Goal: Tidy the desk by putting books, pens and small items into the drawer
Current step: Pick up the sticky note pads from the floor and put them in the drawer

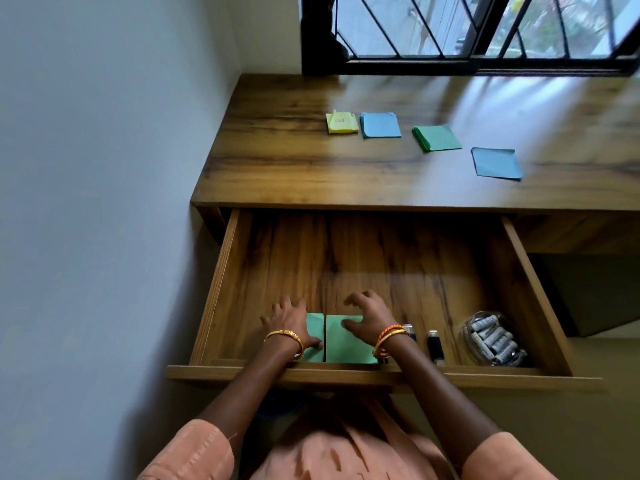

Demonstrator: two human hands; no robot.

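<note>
Partly hidden green pads (341,341), hands atop

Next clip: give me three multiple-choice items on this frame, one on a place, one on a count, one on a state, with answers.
1. Where is the clear round container of white batteries?
A. on the desktop
B. in the drawer's right front corner
C. on the window sill

2. How many paper stacks lie on the wooden desktop?
A. two
B. four
C. six

3. How does the wooden drawer stand?
A. pulled open
B. shut
C. removed

Answers: 1 B, it sits inside beside the black USB sticks. 2 B, one yellow, two blue, one green. 3 A, its floor shows, with both hands on green paper stacks inside.
</note>
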